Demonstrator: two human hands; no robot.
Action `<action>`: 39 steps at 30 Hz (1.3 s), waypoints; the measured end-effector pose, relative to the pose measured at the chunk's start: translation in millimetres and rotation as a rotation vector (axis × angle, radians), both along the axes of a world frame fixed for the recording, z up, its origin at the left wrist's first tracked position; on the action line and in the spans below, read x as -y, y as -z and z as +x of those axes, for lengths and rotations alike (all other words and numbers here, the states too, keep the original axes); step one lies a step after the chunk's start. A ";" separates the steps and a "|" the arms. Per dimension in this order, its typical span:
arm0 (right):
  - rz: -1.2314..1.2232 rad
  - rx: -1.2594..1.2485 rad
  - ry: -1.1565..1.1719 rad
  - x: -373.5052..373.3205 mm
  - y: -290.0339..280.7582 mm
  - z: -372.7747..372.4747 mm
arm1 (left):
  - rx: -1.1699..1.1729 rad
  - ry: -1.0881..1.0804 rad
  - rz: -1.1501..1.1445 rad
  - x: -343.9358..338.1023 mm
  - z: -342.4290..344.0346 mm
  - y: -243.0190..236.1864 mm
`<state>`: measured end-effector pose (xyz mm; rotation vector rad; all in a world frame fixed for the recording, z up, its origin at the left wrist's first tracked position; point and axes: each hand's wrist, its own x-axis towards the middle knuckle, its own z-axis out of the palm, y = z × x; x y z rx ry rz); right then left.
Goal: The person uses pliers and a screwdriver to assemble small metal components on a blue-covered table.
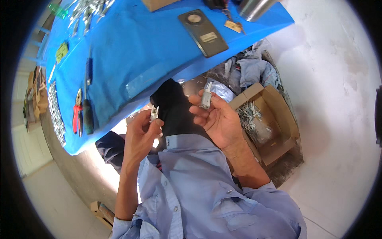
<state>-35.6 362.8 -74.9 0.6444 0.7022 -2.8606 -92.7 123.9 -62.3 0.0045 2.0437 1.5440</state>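
Evidently mid-assembly, the left hand (140, 129) pinches a small white clip (154, 113) while the right hand (215, 117) grips a grey metal cylinder (205, 97) near the blue tabletop (131, 47); mating them looks to need careful alignment.

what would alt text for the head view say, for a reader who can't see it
Seen from above, a person's left hand pinches a small metal part while the right hand holds a grey metal cylinder. A blue-covered table with tools lies ahead, an open cardboard box to the right.
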 end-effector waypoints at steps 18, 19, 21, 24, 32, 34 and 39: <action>0.012 -0.078 0.425 -59.3 -21.9 31.9 | -0.315 0.290 -0.087 -136.3 23.9 14.1; -0.003 -0.066 0.417 -53.7 -17.5 29.9 | -0.412 0.237 -0.040 -128.5 21.8 6.6; -0.023 -0.043 0.410 -45.3 -8.5 26.8 | -0.312 0.183 -0.008 -120.9 16.9 -20.6; -0.122 -0.052 0.298 -34.8 -7.1 22.7 | -0.255 0.077 0.118 -112.2 17.3 -35.3; -0.136 0.000 0.161 0.6 -10.7 10.0 | -0.159 -0.068 0.216 -83.2 19.3 -36.7; -0.132 0.009 0.132 9.8 -10.1 8.2 | -0.131 -0.107 0.249 -75.9 18.2 -39.9; -0.115 0.025 0.051 32.4 -10.2 0.1 | -0.017 -0.176 0.327 -53.1 10.5 -39.5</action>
